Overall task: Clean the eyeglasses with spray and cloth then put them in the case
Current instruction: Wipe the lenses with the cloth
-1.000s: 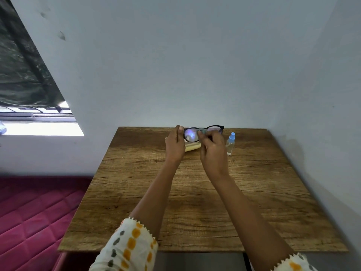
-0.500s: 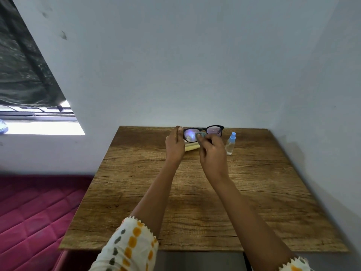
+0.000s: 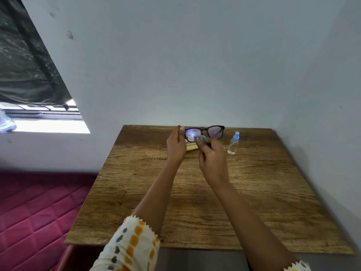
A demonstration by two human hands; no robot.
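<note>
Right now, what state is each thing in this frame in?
Black-framed eyeglasses: held up, left hand gripping one end.
Small grey-blue cloth: pinched by right hand against one lens.
Clear spray bottle, blue cap: upright on wooden table, untouched.
Pale yellow case: on table, mostly hidden; open or shut unclear.

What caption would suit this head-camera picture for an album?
Left hand holds black-framed eyeglasses above a wooden table while right hand presses a grey cloth to one lens, spray bottle nearby.
</note>
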